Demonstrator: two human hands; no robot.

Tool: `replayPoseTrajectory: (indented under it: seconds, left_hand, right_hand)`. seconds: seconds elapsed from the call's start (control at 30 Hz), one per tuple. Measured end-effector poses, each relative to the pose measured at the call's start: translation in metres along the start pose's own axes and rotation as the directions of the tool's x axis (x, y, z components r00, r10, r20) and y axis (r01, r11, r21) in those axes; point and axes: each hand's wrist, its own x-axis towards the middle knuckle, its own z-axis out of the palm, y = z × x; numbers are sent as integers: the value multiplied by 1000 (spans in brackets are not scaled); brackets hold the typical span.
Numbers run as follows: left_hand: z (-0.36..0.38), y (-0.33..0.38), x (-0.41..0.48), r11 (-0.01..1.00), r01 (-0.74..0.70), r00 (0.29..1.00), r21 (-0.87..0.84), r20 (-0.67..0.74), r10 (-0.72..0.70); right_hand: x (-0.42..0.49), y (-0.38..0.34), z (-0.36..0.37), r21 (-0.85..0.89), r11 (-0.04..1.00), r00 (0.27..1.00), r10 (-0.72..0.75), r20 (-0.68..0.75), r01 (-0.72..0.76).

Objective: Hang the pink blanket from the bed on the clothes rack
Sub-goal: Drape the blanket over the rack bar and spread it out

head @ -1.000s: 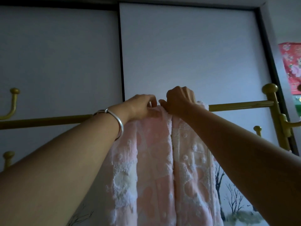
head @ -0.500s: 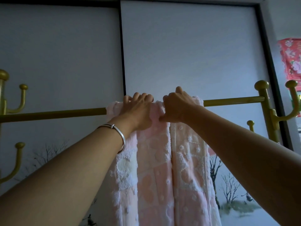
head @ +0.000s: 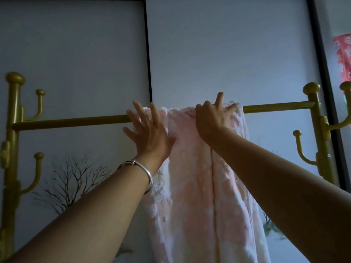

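Two hands at frame centre: our left hand point(head: 150, 133), fingers spread flat, and our right hand point(head: 211, 118), clamped on the fold, both on the pink blanket point(head: 201, 186) draped over the clothes rack point(head: 72, 121) bar, which runs left-right.

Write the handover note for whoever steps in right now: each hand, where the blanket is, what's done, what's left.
Left hand: open, fingers spread, flat against the blanket just below the bar.
Right hand: on the blanket's top fold at the bar, fingers curled into the cloth.
Blanket: draped over the gold rack's bar, between the two posts, hanging down in a bunched, narrow strip.
Done: blanket is up on the rack.
Left: probably spread it along the bar and smooth the folds, then let go.
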Motion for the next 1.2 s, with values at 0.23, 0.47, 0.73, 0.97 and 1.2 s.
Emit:
replayPoseTrajectory:
  seconds: [0.23,0.47,0.73,0.97,1.2]
  left_hand:
    - [0,-5,-31,923,108,989,-368,134,-62]
    - [-26,8,17,920,-84,973,-383,-232,-7]
    - [-39,9,129,930,-126,956,-346,-292,21]
    - [-41,6,154,952,-171,891,252,452,41]
    - [-27,-2,128,996,-50,973,78,228,31]
  right_hand:
    - [-7,5,9,246,968,995,-31,-99,54]
    - [14,15,-11,265,957,969,-53,-243,119]
    - [94,10,-23,313,937,960,-67,-271,154]
    - [123,-5,-5,257,960,917,-197,348,109]
    - [93,7,3,269,956,994,-111,-26,113]
